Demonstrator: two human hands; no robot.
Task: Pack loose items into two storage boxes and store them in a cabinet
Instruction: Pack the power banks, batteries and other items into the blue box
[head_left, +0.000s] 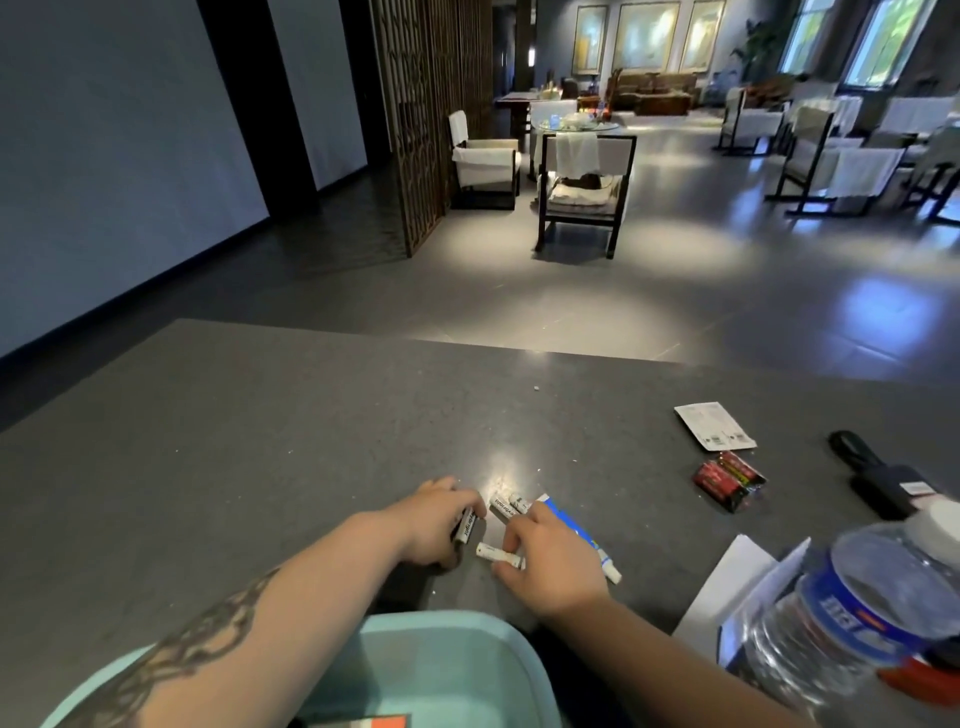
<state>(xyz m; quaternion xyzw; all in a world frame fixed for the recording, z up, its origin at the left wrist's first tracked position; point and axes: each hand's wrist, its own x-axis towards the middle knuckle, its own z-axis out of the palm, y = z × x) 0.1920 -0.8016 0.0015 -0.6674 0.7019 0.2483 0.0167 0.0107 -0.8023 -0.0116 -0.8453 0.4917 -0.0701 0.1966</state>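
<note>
Left hand (434, 525) is curled around a battery (466, 526), right hand (545, 558) pinching another battery (498, 556) at lower center; loose ones could easily roll away.

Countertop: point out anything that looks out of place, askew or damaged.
The white batteries lie scattered at odd angles between the left hand and right hand. The red battery pack looks torn open, its wrapper crumpled. A tube lies slantwise under the right hand. Nothing looks spilled.
</note>
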